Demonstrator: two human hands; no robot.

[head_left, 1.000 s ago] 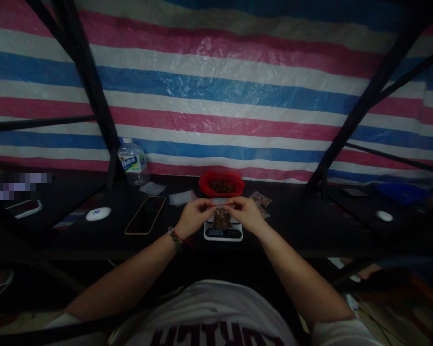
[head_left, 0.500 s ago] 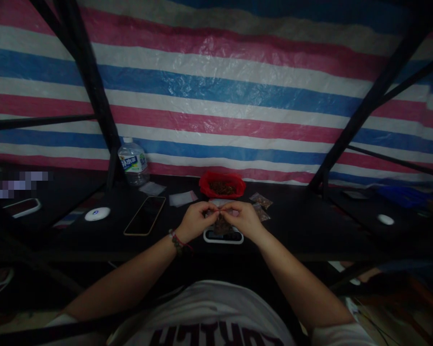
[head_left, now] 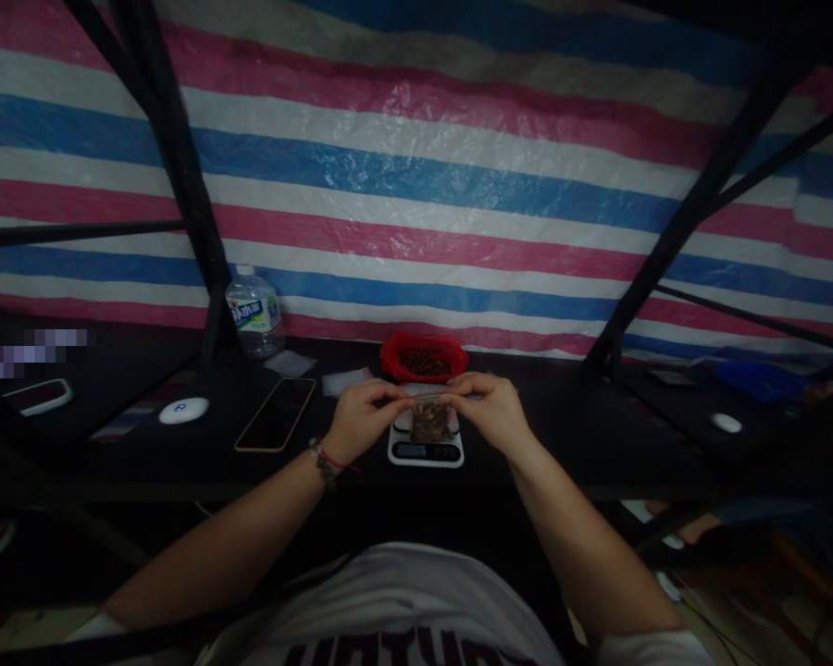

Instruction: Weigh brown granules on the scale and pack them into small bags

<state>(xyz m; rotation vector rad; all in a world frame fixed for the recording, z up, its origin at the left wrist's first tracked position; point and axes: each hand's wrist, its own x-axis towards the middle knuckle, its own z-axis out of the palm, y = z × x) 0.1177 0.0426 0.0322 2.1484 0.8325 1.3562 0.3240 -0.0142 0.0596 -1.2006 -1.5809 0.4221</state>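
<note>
Between my hands is a small clear plastic bag [head_left: 431, 424] with brown dried bits in it, over a white digital kitchen scale [head_left: 427, 453]. My left hand [head_left: 366, 418] pinches the bag's top edge at its left corner. At the right corner, my right hand [head_left: 487, 407] pinches the same edge. Just behind stands a red bag [head_left: 391, 359], open at the top and holding a heap of brown bits. Whether the small bag touches the scale, I cannot tell.
Left of the scale lie a phone [head_left: 276, 414], a white round device [head_left: 184, 410] and flat clear bags [head_left: 345, 381]. A clear bottle [head_left: 255, 314] stands at the back left. Dark metal posts [head_left: 187, 185] rise on both sides before a striped sheet [head_left: 416, 185].
My hands have moved apart along the bag's top edge, from its middle out to the corners. More of the bag and scale now shows. My right hand now covers the filled bags beside it.
</note>
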